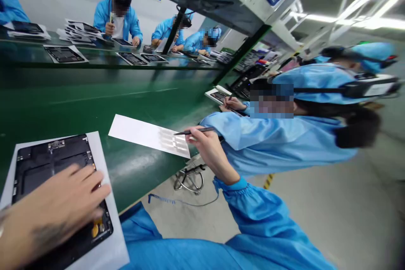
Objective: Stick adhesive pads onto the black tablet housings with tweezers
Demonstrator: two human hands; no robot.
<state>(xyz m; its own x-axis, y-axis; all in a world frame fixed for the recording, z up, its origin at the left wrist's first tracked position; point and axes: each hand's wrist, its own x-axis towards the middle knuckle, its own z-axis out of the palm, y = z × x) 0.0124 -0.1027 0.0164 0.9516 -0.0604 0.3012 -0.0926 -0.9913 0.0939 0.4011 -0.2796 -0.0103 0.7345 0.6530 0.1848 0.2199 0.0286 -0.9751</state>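
A long green-topped workbench point(95, 97) ran across the view, with a co-worker in a blue smock point(284, 143) seated close beside it. On the bench, a black tablet-sized housing point(53, 160) lay on a white card point(115, 249), the left hand point(53, 206) spread open across it — fingers resting on its surface, holding nothing. Just beyond lay a white sheet of small silvery labels point(139, 133), and the right hand point(210, 152) — fingers closed — pinched a slim black pen-like tool point(196, 131), its tip over the sheet.
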